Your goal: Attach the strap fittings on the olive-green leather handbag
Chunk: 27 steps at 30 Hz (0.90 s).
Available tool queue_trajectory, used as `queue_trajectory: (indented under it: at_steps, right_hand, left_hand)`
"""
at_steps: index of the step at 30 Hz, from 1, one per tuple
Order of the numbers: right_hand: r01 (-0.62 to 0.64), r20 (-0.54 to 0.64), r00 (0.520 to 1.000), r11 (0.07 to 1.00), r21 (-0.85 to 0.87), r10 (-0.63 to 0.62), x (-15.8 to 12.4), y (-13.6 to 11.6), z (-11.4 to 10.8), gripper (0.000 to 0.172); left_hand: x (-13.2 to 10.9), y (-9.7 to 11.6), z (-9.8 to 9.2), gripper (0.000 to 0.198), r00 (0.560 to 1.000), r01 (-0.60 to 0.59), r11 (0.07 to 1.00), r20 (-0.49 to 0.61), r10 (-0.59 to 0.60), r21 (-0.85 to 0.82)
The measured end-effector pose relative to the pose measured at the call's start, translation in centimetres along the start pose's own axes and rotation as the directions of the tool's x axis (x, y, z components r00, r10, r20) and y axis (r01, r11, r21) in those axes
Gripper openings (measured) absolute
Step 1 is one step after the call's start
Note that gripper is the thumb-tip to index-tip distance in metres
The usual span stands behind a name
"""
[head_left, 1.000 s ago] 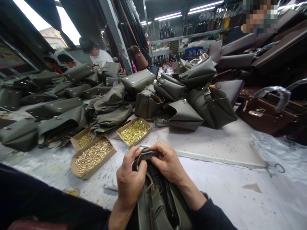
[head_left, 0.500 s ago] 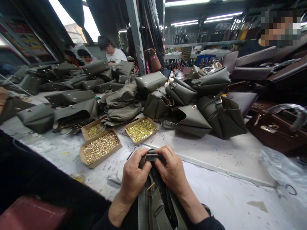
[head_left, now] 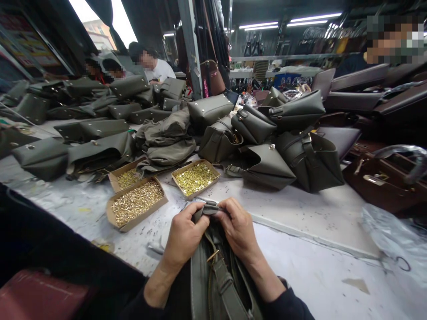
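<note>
We see our two bare hands, the left hand (head_left: 183, 240) and the right hand (head_left: 238, 229), with no gloves, rings or watch on either. The fingers (head_left: 200, 221) are bare too, with short nails. Both forearms are uncovered from the wrists back, and dark sleeves (head_left: 289, 306), navy or black, sit pushed up near the elbows. The cloth looks soft and plain, without print or markings.
</note>
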State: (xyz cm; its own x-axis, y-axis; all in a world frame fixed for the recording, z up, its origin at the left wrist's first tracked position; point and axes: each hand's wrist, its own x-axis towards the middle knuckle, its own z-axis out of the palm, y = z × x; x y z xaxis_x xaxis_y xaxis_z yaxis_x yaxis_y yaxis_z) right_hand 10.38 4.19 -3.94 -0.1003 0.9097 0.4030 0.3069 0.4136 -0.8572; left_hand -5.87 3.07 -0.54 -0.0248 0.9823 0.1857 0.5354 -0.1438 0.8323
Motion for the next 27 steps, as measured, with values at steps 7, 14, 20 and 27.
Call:
queue_trajectory:
  at_steps: [7, 14, 20, 27]
  right_hand:
    - [-0.426, 0.291, 0.894, 0.848, 0.316, 0.341, 2.8, 1.8, 0.1, 0.028]
    - [-0.604, 0.457, 0.791, 0.642, 0.472, 0.407, 3.3, 2.8, 0.5, 0.053]
    - [-0.615, 0.466, 0.786, 0.591, 0.521, 0.406, 3.2, 2.6, 0.7, 0.06]
    - [-0.594, 0.419, 0.803, 0.627, 0.504, 0.424, 3.3, 3.2, 1.2, 0.052]
  left_hand:
    - [1.8, -0.3, 0.1, 0.032, 0.964, 0.233, 0.968, 0.155, -0.218, -0.088]
    - [1.9, -0.8, 0.1, 0.035, 0.95, 0.256, 0.963, 0.203, -0.236, -0.081]
    - [2.0, -0.9, 0.1, 0.035, 0.941, 0.28, 0.954, 0.23, -0.25, -0.107]
    - [1.8, -0.3, -0.4, 0.035, 0.938, 0.278, 0.943, 0.265, -0.225, -0.182]
